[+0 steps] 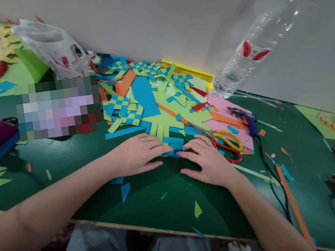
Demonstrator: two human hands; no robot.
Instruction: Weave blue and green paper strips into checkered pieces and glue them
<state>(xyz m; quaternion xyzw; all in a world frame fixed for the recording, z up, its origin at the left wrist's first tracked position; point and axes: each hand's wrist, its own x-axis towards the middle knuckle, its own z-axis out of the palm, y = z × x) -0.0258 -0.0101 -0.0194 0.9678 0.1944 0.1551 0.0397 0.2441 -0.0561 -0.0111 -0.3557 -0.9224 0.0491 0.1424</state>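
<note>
A small piece woven from blue and light green paper strips [174, 142] lies on the green table in front of me. My left hand [137, 154] rests flat at its left side, fingers stretched out, their tips on the blue strips. From the right, my right hand [204, 159] touches its edge with slightly bent, spread fingers. Uncut ends of a light green strip sheet [160, 128] reach out just beyond it. Scissors with red and yellow handles [228, 142] lie against the far side of my right hand.
Behind is a heap of cut paper with checkered woven pieces [121, 104]. A plastic bottle [255, 44] leans at the wall. A blue glue gun [250, 123] with a black cable lies right, beside pink paper [218, 104]. A plastic bag [55, 49] stands back left. Purple devices flank both sides.
</note>
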